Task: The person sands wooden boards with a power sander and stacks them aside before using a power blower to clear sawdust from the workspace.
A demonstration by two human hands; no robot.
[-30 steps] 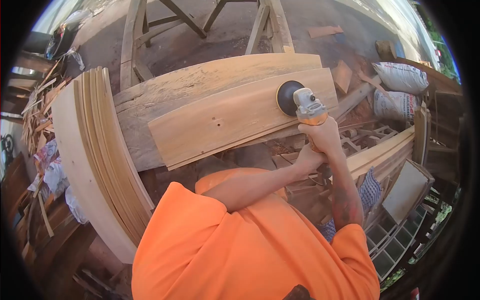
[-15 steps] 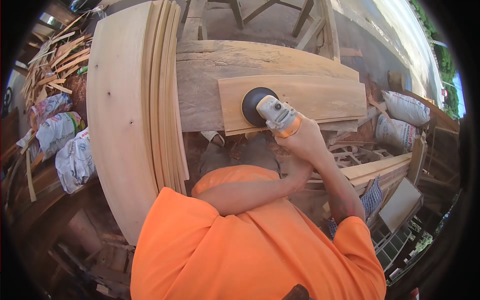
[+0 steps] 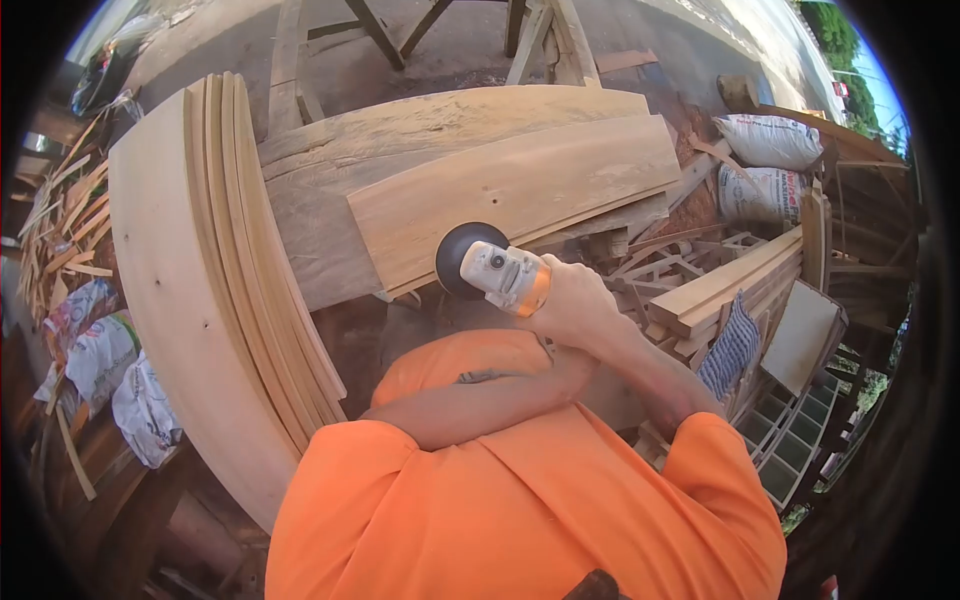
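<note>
My right hand (image 3: 575,300) is wrapped round the body of an angle grinder (image 3: 505,275) with an orange band. Its round black disc (image 3: 466,261) overlaps the near edge of a pale wooden board (image 3: 520,190); contact cannot be made out. The board lies at a slant on a wider, weathered plank (image 3: 320,235). My left forearm crosses my body, and my left hand (image 3: 575,368) is beneath my right wrist, its fingers hidden.
Several long boards (image 3: 180,290) are stacked at the left, beside wood offcuts (image 3: 65,240) and filled sacks (image 3: 145,410). At the right are more sacks (image 3: 765,142), stacked timber (image 3: 730,285) and a checked cloth (image 3: 730,345). Wooden trestle legs (image 3: 287,70) stand beyond the plank.
The view has shifted and turned. Relative to the board, the grinder and my right hand have moved toward my body, bringing the disc from the board's face to its near edge.
</note>
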